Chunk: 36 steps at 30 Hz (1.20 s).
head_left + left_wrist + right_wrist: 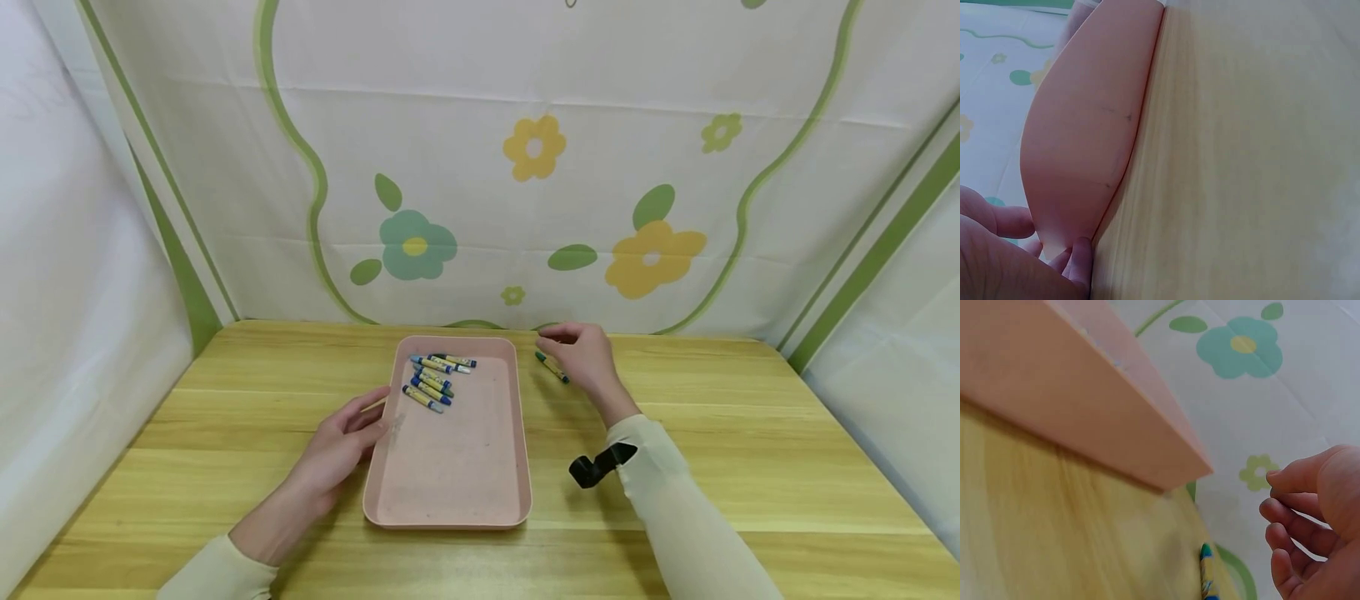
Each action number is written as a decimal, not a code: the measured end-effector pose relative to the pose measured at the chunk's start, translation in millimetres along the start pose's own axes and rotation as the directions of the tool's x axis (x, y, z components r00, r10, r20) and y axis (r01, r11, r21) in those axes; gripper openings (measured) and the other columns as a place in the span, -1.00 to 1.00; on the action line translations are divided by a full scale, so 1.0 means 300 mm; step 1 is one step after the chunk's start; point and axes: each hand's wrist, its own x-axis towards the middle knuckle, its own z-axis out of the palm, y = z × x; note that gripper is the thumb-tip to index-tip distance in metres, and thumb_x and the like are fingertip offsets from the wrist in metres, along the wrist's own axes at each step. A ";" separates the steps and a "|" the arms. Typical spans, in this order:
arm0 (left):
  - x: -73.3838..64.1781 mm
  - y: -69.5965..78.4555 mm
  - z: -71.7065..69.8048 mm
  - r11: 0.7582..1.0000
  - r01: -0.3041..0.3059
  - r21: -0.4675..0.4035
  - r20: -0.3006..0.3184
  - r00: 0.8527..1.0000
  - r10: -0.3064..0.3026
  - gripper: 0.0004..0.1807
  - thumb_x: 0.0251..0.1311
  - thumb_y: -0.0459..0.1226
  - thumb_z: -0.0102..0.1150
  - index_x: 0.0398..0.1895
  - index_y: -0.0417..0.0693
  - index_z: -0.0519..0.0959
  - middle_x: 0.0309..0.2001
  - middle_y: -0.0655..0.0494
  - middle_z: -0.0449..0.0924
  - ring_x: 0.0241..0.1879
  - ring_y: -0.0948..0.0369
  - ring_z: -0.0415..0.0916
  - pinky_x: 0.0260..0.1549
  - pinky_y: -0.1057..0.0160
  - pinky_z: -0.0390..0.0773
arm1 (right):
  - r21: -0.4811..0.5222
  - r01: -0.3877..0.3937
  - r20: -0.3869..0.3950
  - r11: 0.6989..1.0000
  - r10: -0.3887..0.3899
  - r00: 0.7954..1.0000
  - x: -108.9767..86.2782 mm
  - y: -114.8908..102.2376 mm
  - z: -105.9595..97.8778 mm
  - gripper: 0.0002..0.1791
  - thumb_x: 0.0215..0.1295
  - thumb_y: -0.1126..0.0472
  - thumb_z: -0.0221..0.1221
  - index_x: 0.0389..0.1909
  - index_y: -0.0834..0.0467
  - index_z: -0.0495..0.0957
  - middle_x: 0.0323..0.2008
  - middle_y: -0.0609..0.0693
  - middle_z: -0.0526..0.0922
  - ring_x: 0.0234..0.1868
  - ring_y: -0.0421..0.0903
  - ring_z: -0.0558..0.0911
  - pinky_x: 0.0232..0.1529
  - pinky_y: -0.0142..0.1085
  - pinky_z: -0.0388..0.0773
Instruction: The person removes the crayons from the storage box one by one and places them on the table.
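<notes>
A pink tray (457,475) stands on the table with several crayons (429,392) in its far left part. Beside its left wall is my left hand (339,442); the fingertips touch the outer wall of the tray (1085,137), loosely bent. To the right of the tray lies a lone yellow crayon (552,367) with a green tip and a blue end. Just above this crayon (1207,575) hovers my right hand (585,354), its fingers loosely bent, thumb tip near the index fingertip. Between these fingers I see no object.
The wooden table (712,467) reaches back to a white cloth (465,167) printed with flowers, and cloth walls stand at both sides. A black wrist mount (600,467) is on the right sleeve, out to the tray's right.
</notes>
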 end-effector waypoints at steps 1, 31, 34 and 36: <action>0.000 -0.001 0.000 1.000 0.000 0.000 0.000 1.000 0.000 -0.40 0.62 -0.29 0.00 0.65 0.10 0.26 0.64 -0.16 0.23 0.54 -0.09 0.36 0.22 0.23 0.54 | 0.004 0.004 0.005 1.000 -0.004 1.000 0.000 -0.009 0.000 -0.64 0.45 0.08 0.32 0.14 0.17 0.76 0.13 0.14 0.77 0.16 0.08 0.70 0.09 -0.17 0.64; 0.004 -0.003 -0.002 1.000 0.000 -0.004 -0.004 1.000 0.000 -0.40 0.61 -0.30 0.01 0.65 0.08 0.27 0.63 -0.17 0.26 0.53 -0.09 0.37 0.15 0.29 0.55 | 0.180 0.053 0.024 0.982 -0.058 0.998 -0.002 -0.172 0.131 -0.69 0.39 0.12 0.40 0.07 0.15 0.79 0.03 0.10 0.80 0.04 0.00 0.71 -0.04 -0.31 0.64; 0.003 -0.003 -0.002 1.000 0.002 -0.003 -0.004 1.000 -0.002 -0.40 0.61 -0.30 0.01 0.65 0.08 0.27 0.63 -0.17 0.25 0.54 -0.10 0.36 0.18 0.26 0.55 | 0.190 0.054 0.025 0.980 -0.060 0.998 -0.007 -0.186 0.148 -0.69 0.39 0.12 0.40 0.07 0.15 0.78 0.01 0.09 0.80 0.01 -0.02 0.70 -0.06 -0.32 0.64; 0.003 -0.002 -0.002 1.000 0.003 -0.001 -0.003 1.000 -0.003 -0.40 0.61 -0.30 0.01 0.65 0.08 0.27 0.64 -0.17 0.25 0.54 -0.10 0.35 0.20 0.24 0.54 | 0.193 0.058 0.027 0.979 -0.065 0.998 -0.010 -0.196 0.159 -0.70 0.39 0.12 0.40 0.07 0.15 0.79 0.00 0.09 0.80 -0.01 -0.02 0.71 -0.07 -0.32 0.64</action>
